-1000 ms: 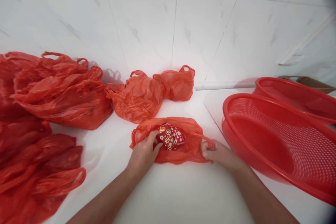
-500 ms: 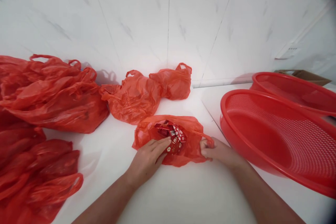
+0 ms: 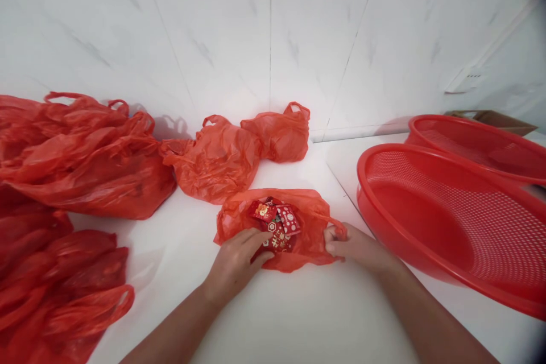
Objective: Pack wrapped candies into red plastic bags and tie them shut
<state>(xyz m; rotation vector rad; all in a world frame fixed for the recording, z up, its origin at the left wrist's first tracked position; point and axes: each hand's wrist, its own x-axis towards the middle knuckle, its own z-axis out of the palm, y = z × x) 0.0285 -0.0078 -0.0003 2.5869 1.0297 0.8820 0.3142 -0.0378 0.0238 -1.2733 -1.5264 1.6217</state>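
A small red plastic bag (image 3: 307, 222) lies on the white surface in front of me, its mouth spread. Inside it sit several small red packets (image 3: 277, 220) with gold and white print. My left hand (image 3: 236, 261) rests at the bag's near left edge, fingers reaching into the opening and touching the packets. My right hand (image 3: 354, 247) is closed on the bag's right handle loop, holding it pulled to the right.
Another crumpled red bag (image 3: 230, 153) lies behind by the tiled wall. A heap of red bags (image 3: 72, 153) fills the left side and more red bags (image 3: 55, 284) lie at the lower left. Two red perforated baskets (image 3: 447, 222) stand at the right, a cardboard box (image 3: 495, 119) behind them.
My left hand has pushed the packets deeper into the bag and shifted its fingers over them. The right hand has kept its hold on the handle.
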